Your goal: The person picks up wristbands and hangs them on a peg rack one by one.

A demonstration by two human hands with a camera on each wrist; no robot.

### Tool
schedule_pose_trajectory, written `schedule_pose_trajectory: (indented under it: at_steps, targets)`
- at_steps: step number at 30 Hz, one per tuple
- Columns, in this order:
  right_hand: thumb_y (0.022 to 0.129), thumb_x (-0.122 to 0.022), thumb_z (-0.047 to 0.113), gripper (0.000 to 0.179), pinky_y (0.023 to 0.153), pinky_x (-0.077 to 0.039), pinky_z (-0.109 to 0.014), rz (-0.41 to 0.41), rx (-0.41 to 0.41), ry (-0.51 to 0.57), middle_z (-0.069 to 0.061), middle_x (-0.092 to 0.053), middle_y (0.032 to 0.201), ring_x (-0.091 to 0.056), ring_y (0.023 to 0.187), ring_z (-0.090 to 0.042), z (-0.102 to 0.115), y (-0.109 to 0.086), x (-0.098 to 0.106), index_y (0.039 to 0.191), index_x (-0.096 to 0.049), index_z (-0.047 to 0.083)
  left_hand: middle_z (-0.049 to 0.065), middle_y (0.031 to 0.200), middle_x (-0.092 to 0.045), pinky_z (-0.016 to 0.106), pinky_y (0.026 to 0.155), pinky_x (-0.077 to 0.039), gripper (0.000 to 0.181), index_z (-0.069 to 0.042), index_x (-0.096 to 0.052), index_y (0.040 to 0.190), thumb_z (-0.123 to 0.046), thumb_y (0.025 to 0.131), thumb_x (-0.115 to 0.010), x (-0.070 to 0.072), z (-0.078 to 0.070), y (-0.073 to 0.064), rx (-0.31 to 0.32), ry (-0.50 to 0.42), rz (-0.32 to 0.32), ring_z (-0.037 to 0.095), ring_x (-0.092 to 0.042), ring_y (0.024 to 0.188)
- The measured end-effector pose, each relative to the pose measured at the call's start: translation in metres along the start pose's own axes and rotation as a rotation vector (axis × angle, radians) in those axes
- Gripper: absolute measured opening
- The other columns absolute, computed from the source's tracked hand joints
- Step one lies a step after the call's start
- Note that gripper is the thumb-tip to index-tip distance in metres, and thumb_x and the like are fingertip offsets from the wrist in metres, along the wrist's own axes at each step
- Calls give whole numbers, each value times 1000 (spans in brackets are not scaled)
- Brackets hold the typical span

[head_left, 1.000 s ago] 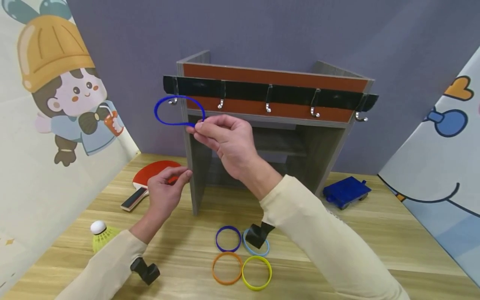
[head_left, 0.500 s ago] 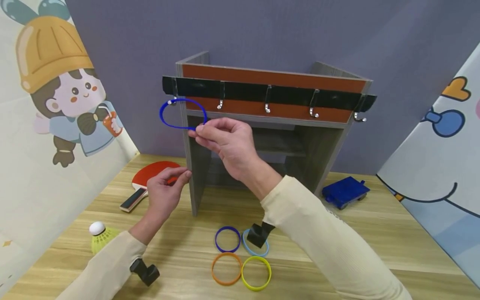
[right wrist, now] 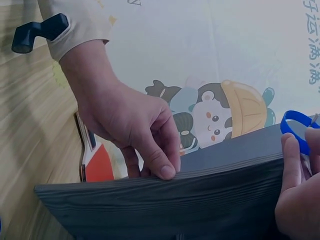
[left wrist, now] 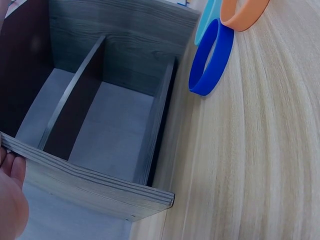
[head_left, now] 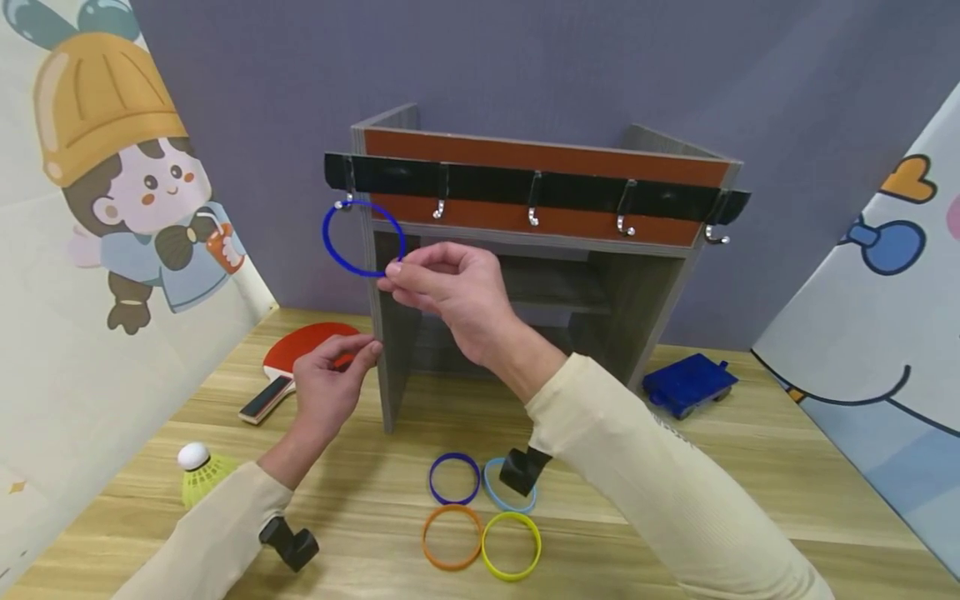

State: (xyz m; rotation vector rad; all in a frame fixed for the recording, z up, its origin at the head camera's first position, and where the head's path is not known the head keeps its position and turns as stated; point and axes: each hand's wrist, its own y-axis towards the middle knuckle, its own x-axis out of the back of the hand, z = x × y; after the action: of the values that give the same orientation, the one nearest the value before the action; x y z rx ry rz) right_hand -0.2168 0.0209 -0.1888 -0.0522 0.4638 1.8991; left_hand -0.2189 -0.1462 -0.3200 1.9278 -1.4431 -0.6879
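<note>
My right hand [head_left: 468, 296] pinches a blue silicone wristband [head_left: 326, 237] between thumb and fingertips. The band's upper edge meets the leftmost metal hook [head_left: 345, 202] on the black rail [head_left: 487, 181]; whether it loops over the hook, I cannot tell. In the right wrist view, the wristband [right wrist: 295, 116] shows beside the right fingers [right wrist: 291, 160]. My left hand [head_left: 330, 387] holds the front edge of the grey wooden shelf unit's left side panel [head_left: 384, 375]. Seen from the right wrist, the left hand's thumb [right wrist: 162, 167] lies on that edge with the other fingers beyond it.
Dark blue [head_left: 431, 483], light blue [head_left: 491, 492], orange [head_left: 426, 546] and yellow [head_left: 538, 546] wristbands lie on the wooden table. A table tennis bat [head_left: 281, 362] and shuttlecock [head_left: 198, 471] are at left. A blue toy cart [head_left: 690, 383] stands right of the shelf unit.
The right hand has lowered slightly, and the pinched wristband has tipped from a flat oval to a rounder loop below the leftmost hook. The left hand has stayed at the panel.
</note>
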Motion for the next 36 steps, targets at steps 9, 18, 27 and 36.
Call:
schedule_pose_trajectory:
  at_steps: [9,18,27,36]
  targets:
    - [83,-73,4,15,79,-56,-38,-6,-22,-146,-18,-68,91,-69,84,-29,-2,-13,16,91,-64,-4,24,80,-66,20,64,-56,12,17,-66,89,13,78,-70,5,2,-2,36,16,-4,6,-68,69]
    - [82,-75,7,13,70,-59,-40,31,-60,-376,-17,-67,84,-68,75,-30,-8,-38,39,86,-66,-2,14,79,-68,19,61,-56,12,13,-69,89,10,77,-73,13,26,-1,40,-28,-30,7,-67,69]
    - [80,-77,14,14,62,-58,-35,78,-174,-595,-12,-67,72,-66,69,-30,-43,-63,71,80,-67,3,1,79,-69,20,61,-56,13,12,-70,89,6,78,-74,18,29,-1,65,-29,-24,9,-68,67]
    - [79,-74,7,13,58,-57,-39,86,-269,-633,-12,-64,68,-62,62,-26,-82,-90,112,79,-63,-1,17,80,-68,20,61,-56,13,12,-70,89,8,77,-74,13,27,2,75,-56,-10,9,-68,68]
